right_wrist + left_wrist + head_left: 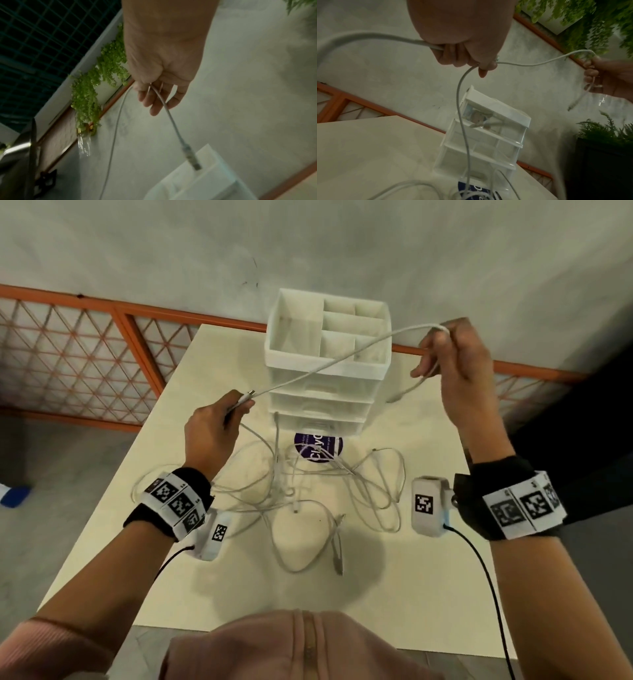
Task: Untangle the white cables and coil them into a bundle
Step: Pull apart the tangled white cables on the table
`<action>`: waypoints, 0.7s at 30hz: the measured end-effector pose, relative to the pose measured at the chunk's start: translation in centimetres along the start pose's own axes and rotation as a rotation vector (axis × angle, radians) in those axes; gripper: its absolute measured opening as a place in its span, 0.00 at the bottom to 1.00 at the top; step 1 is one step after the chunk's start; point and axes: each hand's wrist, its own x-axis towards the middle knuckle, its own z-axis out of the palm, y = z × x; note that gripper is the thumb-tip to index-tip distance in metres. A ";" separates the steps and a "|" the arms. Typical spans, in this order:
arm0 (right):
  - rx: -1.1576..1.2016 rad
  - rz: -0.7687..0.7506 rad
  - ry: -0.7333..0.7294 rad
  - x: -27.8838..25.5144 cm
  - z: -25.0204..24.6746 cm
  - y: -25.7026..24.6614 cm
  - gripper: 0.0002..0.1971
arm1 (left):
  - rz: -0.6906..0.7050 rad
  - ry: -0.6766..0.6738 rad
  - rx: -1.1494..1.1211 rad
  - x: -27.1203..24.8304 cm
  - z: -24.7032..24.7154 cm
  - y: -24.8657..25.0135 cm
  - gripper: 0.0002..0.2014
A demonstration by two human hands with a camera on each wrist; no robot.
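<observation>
White cables (308,484) tangle on a cream bench (411,594). At twelve o'clock stands a white drawer organizer (325,364), with a purple sticker (318,446) lettered in white. Black wristbands (507,494) carry black-and-white square markers. An orange lattice fence (85,354) runs at ten o'clock.

We see a cream table (394,594) on a grey floor (68,460), an orange lattice railing (78,354) before a pale plastered wall (171,244), and hanging green foliage (96,83).
</observation>
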 end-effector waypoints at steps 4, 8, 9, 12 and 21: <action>-0.208 0.167 -0.195 -0.9 -0.4 5.2 0.09 | -0.032 0.000 0.036 -0.1 -0.1 -1.2 0.15; -0.389 0.373 -0.239 -3.4 0.5 11.0 0.10 | -0.038 -0.053 0.082 0.0 0.1 -2.0 0.15; -0.408 0.447 -0.221 -4.2 1.0 11.8 0.14 | -0.045 -0.086 0.097 0.1 0.4 -1.9 0.15; -0.409 0.537 -0.186 -6.5 3.8 12.2 0.15 | -0.069 -0.166 0.152 0.1 1.6 -1.3 0.17; -0.304 0.285 -1.210 -13.2 14.2 12.9 0.16 | -0.057 -0.214 0.134 -0.1 3.6 -0.1 0.18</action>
